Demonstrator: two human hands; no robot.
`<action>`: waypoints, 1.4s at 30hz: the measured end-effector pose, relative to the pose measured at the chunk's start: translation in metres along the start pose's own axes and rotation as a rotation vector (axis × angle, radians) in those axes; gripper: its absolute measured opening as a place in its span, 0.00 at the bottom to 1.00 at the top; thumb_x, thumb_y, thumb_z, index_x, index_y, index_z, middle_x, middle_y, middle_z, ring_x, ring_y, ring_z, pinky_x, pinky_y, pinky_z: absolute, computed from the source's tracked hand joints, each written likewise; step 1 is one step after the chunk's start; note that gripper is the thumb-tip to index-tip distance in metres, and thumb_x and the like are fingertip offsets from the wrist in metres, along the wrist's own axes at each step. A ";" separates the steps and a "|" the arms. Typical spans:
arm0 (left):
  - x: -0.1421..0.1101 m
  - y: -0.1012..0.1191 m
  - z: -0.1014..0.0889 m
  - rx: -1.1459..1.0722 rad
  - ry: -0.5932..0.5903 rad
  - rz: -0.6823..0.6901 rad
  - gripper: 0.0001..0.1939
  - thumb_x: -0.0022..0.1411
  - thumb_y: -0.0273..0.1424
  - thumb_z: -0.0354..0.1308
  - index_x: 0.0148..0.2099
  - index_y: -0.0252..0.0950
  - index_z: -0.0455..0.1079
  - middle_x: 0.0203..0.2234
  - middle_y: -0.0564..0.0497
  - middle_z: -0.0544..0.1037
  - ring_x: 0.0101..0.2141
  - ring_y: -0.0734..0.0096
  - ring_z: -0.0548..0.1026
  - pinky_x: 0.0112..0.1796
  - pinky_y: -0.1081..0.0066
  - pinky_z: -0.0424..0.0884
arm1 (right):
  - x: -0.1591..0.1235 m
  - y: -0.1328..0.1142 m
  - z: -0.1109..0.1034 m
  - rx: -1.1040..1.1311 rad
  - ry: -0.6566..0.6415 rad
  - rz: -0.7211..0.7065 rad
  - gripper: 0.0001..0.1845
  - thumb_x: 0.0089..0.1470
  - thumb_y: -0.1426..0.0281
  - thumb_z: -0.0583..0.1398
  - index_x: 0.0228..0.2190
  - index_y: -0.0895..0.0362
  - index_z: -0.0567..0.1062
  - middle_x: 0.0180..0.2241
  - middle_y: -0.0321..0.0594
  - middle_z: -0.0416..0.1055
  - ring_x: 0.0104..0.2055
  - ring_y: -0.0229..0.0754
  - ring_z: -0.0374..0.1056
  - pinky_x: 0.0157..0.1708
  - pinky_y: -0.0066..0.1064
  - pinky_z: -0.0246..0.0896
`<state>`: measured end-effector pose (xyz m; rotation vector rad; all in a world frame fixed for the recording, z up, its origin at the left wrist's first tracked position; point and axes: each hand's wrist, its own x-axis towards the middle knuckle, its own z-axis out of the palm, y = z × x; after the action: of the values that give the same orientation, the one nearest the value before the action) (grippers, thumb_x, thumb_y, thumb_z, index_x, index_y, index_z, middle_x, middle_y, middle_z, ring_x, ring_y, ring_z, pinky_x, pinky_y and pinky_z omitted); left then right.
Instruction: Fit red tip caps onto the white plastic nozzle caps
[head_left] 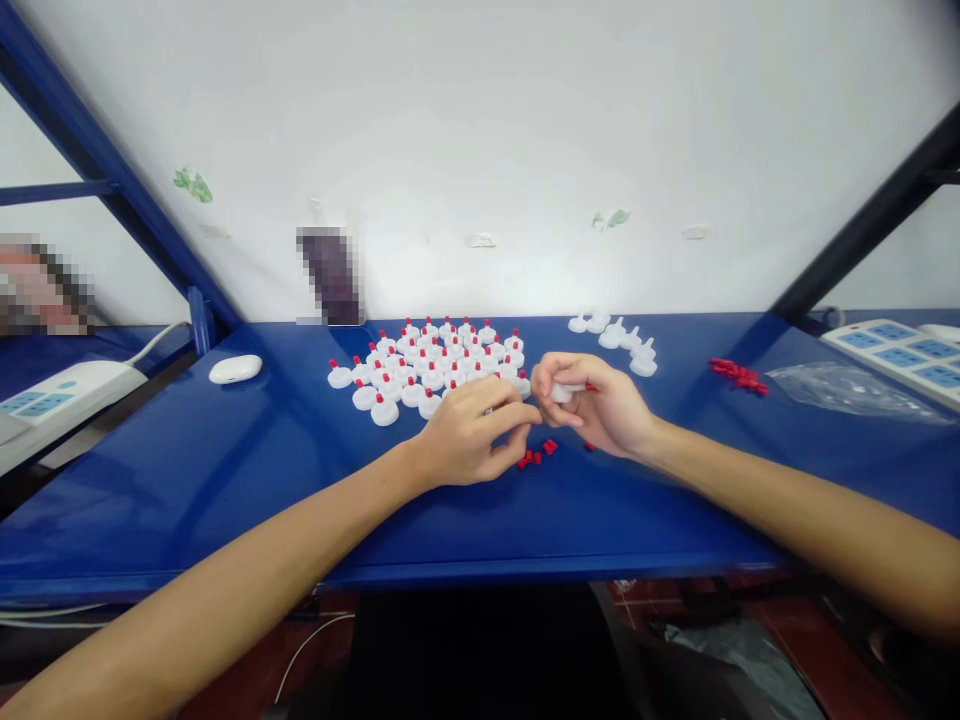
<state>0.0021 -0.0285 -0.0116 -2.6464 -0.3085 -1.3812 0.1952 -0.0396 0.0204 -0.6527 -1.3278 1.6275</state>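
Note:
My right hand [600,405] is closed around a white nozzle cap [564,393], with a bit of red showing by its narrow end. Close beside it, my left hand [480,430] has its fingers drawn together, fingertips near the cap; what they hold, if anything, is hidden. Several loose red tips [528,459] lie on the blue table just below the hands. Behind my left hand stands a cluster of white nozzle caps [431,376] with red tips on top. White nozzle caps without red tips [613,333] stand at the back, beyond my right hand.
A pile of red tips [739,376] and a clear plastic bag [847,392] lie on the right of the blue table [300,500]. Power strips [900,350] sit at both sides. A white earbud case [235,369] lies left; a phone [334,278] leans on the wall.

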 end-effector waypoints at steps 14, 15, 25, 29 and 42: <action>0.016 0.015 -0.003 0.164 0.059 0.174 0.03 0.66 0.29 0.61 0.42 0.39 0.75 0.28 0.53 0.73 0.28 0.74 0.67 0.30 0.72 0.64 | -0.002 0.004 0.005 0.131 -0.063 0.196 0.09 0.49 0.72 0.54 0.23 0.61 0.73 0.17 0.37 0.67 0.15 0.32 0.59 0.14 0.21 0.54; 0.015 0.013 -0.004 0.182 0.065 0.189 0.04 0.66 0.28 0.61 0.44 0.40 0.75 0.29 0.53 0.73 0.28 0.74 0.67 0.29 0.72 0.63 | -0.002 0.004 0.004 0.152 -0.066 0.208 0.09 0.49 0.72 0.54 0.23 0.61 0.73 0.17 0.37 0.67 0.15 0.32 0.59 0.14 0.21 0.54; 0.013 0.008 -0.005 0.192 0.077 0.268 0.04 0.67 0.28 0.60 0.43 0.38 0.73 0.32 0.53 0.79 0.31 0.73 0.73 0.31 0.70 0.65 | 0.000 0.003 0.001 0.268 -0.159 0.255 0.11 0.51 0.74 0.52 0.24 0.61 0.73 0.16 0.37 0.68 0.13 0.33 0.62 0.15 0.21 0.59; 0.010 0.007 -0.006 0.163 0.036 0.244 0.05 0.65 0.27 0.62 0.44 0.36 0.72 0.35 0.51 0.81 0.32 0.72 0.75 0.32 0.69 0.67 | 0.000 0.004 -0.001 0.263 -0.168 0.224 0.11 0.52 0.74 0.51 0.25 0.62 0.73 0.20 0.38 0.70 0.14 0.33 0.64 0.17 0.23 0.63; 0.007 0.004 -0.005 0.181 -0.004 0.165 0.09 0.64 0.25 0.61 0.46 0.35 0.69 0.34 0.52 0.82 0.32 0.71 0.75 0.33 0.68 0.68 | 0.003 0.005 -0.006 0.209 -0.100 0.209 0.11 0.53 0.74 0.52 0.25 0.61 0.73 0.20 0.37 0.67 0.18 0.35 0.66 0.18 0.26 0.69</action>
<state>0.0031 -0.0325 -0.0037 -2.4661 -0.1992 -1.2361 0.1976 -0.0338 0.0143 -0.6055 -1.1691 1.9604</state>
